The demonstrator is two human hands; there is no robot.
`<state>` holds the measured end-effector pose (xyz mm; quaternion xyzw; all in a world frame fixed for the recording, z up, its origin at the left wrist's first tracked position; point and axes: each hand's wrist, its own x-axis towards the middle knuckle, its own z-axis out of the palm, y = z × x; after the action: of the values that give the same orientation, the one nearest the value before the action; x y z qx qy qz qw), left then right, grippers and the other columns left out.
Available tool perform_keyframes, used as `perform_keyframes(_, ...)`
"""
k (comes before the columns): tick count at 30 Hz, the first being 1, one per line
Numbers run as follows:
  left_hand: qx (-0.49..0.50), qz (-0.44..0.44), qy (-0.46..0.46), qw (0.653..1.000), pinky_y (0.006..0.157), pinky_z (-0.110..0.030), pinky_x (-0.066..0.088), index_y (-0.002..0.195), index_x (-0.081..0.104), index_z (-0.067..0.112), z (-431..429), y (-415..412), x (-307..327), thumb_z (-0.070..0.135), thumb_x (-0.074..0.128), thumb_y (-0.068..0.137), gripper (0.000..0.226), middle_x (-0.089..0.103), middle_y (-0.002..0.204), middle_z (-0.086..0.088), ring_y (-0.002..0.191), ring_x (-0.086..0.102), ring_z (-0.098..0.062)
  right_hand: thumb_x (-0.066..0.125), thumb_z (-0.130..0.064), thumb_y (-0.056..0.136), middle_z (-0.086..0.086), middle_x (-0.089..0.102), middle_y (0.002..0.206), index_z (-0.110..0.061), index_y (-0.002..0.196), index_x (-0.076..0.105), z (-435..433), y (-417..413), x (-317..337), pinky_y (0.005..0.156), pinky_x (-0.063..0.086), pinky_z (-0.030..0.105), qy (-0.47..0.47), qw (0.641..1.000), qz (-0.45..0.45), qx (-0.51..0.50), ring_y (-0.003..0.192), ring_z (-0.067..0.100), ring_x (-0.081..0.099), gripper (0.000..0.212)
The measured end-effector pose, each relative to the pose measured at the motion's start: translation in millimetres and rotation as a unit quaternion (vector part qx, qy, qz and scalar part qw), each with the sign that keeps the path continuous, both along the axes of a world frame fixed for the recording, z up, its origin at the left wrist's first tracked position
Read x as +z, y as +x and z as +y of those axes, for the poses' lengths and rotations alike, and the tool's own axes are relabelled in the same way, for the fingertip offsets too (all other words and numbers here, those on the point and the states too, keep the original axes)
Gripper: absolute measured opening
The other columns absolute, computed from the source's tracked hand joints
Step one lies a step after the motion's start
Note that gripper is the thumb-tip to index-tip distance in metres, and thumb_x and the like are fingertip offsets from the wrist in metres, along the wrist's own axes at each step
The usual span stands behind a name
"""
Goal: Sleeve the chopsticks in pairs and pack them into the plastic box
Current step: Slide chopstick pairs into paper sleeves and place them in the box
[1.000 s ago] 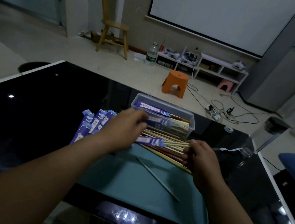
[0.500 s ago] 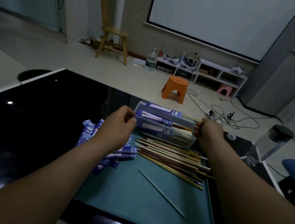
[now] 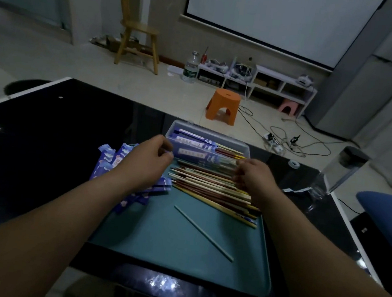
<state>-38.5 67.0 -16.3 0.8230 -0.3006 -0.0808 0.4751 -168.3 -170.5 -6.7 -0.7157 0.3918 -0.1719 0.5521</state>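
The clear plastic box (image 3: 244,146) stands at the far edge of the teal tray (image 3: 176,259) and holds several pairs in blue sleeves with their bare ends pointing right. My left hand (image 3: 149,160) hovers by the box's left end, fingers loosely curled with nothing seen in them. My right hand (image 3: 253,176) is at the box's near right corner, curled fingers over the pile of loose chopsticks (image 3: 209,189). A single pale chopstick (image 3: 204,233) lies apart on the tray. Empty blue sleeves (image 3: 112,160) are heaped under my left wrist.
The tray sits on a glossy black table (image 3: 42,144). A clear bottle with a dark cap (image 3: 340,173) stands at the table's right, a tape roll (image 3: 294,163) beside it. An orange stool (image 3: 223,106) and cables lie on the floor beyond.
Both hands carried a sleeved pair up to the box, left it inside and drew back slightly toward me. The right hand has dropped onto the loose pile.
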Motion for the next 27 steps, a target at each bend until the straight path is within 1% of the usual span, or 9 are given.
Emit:
perform_keyframes(2, -0.021, -0.021, 0.028, 0.999, 0.08, -0.035, 0.052, 0.106, 0.061, 0.029, 1.1, -4.4, -1.5, 0.029, 0.055, 0.101, 0.008, 0.068, 0.096, 0.009, 0.088, 0.065, -0.015, 0.047, -0.009, 0.107, 0.017, 0.063, 0.091, -0.001, 0.11, 0.064, 11.1, -16.6, -9.9, 0.058, 0.047, 0.032, -0.023, 0.999, 0.022, 0.021, 0.07, 0.023, 0.058, 0.019)
perform_keyframes(4, -0.037, -0.045, 0.054, 0.997, 0.074, -0.031, 0.048, 0.105, 0.062, 0.028, 2.8, -10.1, -1.7, 0.027, 0.055, 0.101, 0.009, 0.067, 0.095, 0.009, 0.085, 0.063, -0.011, 0.05, -0.01, 0.106, 0.012, 0.066, 0.088, -0.004, 0.11, 0.066, 22.1, -31.9, -14.8, 0.058, 0.048, 0.031, -0.047, 0.998, 0.041, 0.027, 0.066, 0.02, 0.06, 0.018)
perform_keyframes(6, -0.047, -0.083, 0.098, 0.991, 0.069, -0.029, 0.043, 0.107, 0.064, 0.024, 5.6, -14.8, -1.5, 0.025, 0.055, 0.101, 0.011, 0.067, 0.099, 0.006, 0.083, 0.062, -0.011, 0.053, -0.009, 0.103, 0.007, 0.067, 0.083, -0.009, 0.102, 0.069, 31.0, -46.3, -19.2, 0.063, 0.048, 0.031, -0.128, 0.99, 0.055, 0.038, 0.069, 0.021, 0.062, 0.016)
perform_keyframes(9, -0.052, -0.133, 0.149, 0.978, 0.077, -0.03, 0.043, 0.108, 0.068, 0.02, 8.0, -19.6, -4.6, 0.022, 0.056, 0.098, 0.016, 0.068, 0.107, 0.002, 0.098, 0.062, -0.017, 0.055, -0.016, 0.099, -0.002, 0.069, 0.093, -0.019, 0.099, 0.072, 39.1, -67.4, -29.0, 0.079, 0.05, 0.035, -0.32, 0.935, 0.135, 0.076, 0.089, 0.022, 0.063, 0.017)
perform_keyframes(11, -0.063, -0.147, 0.164, 0.973, 0.082, -0.032, 0.046, 0.107, 0.068, 0.021, 6.1, -21.1, -8.4, 0.024, 0.057, 0.097, 0.015, 0.067, 0.107, 0.002, 0.101, 0.062, -0.019, 0.053, -0.017, 0.099, 0.001, 0.069, 0.105, -0.021, 0.103, 0.072, 41.1, -77.2, -36.1, 0.085, 0.053, 0.04, -0.377, 0.904, 0.171, 0.107, 0.098, 0.025, 0.064, 0.019)
perform_keyframes(14, -0.089, -0.159, 0.18, 0.967, 0.088, -0.036, 0.049, 0.106, 0.067, 0.024, 2.1, -23.5, -14.9, 0.028, 0.058, 0.097, 0.013, 0.063, 0.106, 0.004, 0.103, 0.06, -0.019, 0.053, -0.018, 0.097, 0.003, 0.065, 0.12, -0.025, 0.115, 0.069, 38.5, -82.5, -42.9, 0.092, 0.051, 0.04, -0.414, 0.864, 0.242, 0.152, 0.113, 0.027, 0.06, 0.025)
perform_keyframes(17, -0.1, -0.168, 0.192, 0.962, 0.091, -0.039, 0.049, 0.105, 0.066, 0.026, -1.3, -24.4, -19.4, 0.03, 0.058, 0.097, 0.013, 0.063, 0.11, 0.003, 0.106, 0.058, -0.019, 0.052, -0.019, 0.097, 0.003, 0.06, 0.125, -0.027, 0.118, 0.064, 31.4, -83.1, -43.0, 0.092, 0.05, 0.042, -0.434, 0.839, 0.29, 0.154, 0.116, 0.028, 0.056, 0.026)
perform_keyframes(22, -0.09, -0.179, 0.222, 0.954, 0.088, -0.039, 0.05, 0.102, 0.063, 0.029, -3.8, -20.2, -28.0, 0.033, 0.056, 0.098, 0.01, 0.059, 0.109, 0.003, 0.104, 0.058, -0.02, 0.051, -0.022, 0.099, 0.003, 0.06, 0.124, -0.029, 0.115, 0.065, 27.6, -78.9, -42.9, 0.092, 0.049, 0.04, -0.416, 0.827, 0.33, 0.183, 0.113, 0.028, 0.057, 0.023)
perform_keyframes(27, -0.09, -0.18, 0.231, 0.952, 0.09, -0.041, 0.051, 0.106, 0.065, 0.028, -2.7, -16.5, -34.6, 0.034, 0.058, 0.097, 0.013, 0.057, 0.106, 0.005, 0.103, 0.057, -0.02, 0.054, -0.019, 0.097, -0.001, 0.063, 0.12, -0.03, 0.111, 0.068, 24.8, -77.7, -44.6, 0.089, 0.051, 0.039, -0.42, 0.841, 0.301, 0.163, 0.109, 0.025, 0.059, 0.023)
